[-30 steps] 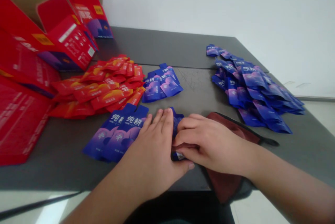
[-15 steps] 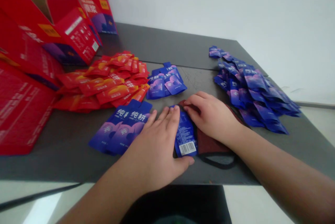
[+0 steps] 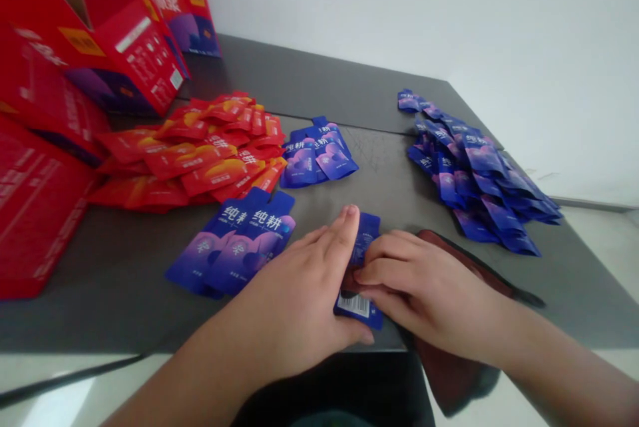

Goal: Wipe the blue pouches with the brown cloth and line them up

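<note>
A blue pouch (image 3: 355, 307) lies back side up at the front of the table, its barcode partly showing between my hands. Along its left edge my left hand (image 3: 304, 287) rests with fingers stretched out and thumb apart, touching the pouch. My right hand (image 3: 424, 281) is closed on a brown cloth with black edging (image 3: 452, 370), pinching a fold of it against the pouch's printed face. The rest of this cloth spreads under my right wrist and hangs over the front edge. Several blue pouches (image 3: 244, 247) lie overlapped, front side up, left of my left hand.
Red pouches (image 3: 200, 154) are heaped at left centre, beside red cartons (image 3: 124, 34). A small group of blue pouches (image 3: 317, 154) lies mid-table. A large pile of blue pouches (image 3: 474, 167) covers the right side. The grey table (image 3: 329, 74) meets a white wall.
My right hand has drawn the brown cloth left and towards me onto the pouch, and the cloth now droops past the table edge. My left hand stays almost in place.
</note>
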`<state>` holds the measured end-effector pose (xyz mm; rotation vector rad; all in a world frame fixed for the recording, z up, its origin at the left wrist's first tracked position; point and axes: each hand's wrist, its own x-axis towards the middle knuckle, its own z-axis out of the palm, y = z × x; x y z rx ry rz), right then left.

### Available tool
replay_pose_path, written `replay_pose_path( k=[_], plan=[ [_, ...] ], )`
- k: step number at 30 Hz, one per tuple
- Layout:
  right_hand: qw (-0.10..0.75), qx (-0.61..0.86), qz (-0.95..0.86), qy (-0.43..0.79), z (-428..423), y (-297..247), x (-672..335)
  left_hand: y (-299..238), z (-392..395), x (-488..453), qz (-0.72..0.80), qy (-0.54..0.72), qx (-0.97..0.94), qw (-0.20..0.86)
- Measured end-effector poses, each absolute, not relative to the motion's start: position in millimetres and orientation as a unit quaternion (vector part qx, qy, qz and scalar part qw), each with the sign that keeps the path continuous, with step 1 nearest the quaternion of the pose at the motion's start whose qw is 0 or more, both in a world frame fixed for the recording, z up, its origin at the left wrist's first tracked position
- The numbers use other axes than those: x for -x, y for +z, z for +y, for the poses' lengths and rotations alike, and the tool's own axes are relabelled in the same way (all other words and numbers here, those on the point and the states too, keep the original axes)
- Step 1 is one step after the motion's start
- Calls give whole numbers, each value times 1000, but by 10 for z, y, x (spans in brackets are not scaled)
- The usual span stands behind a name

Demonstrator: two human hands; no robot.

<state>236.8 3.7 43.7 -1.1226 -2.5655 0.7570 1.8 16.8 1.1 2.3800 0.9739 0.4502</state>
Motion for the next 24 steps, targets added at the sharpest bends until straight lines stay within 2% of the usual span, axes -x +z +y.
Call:
replay_pose_path(
  k=[12, 17, 20, 24],
  plan=[
    [140, 542, -817, 139, 357, 262, -2460, -18, 155, -56, 358, 173, -888, 233],
    [144, 584, -794, 88, 247, 379, -2495, -51, 137, -67, 377, 171, -879, 236],
    [155, 499, -837, 162, -7, 538, -2404, -48, 139, -98, 371, 180, -880, 236],
    [95, 413, -867, 262, -269, 614, -2280, -26, 148, -132, 352, 188, -887, 233]
  ],
)
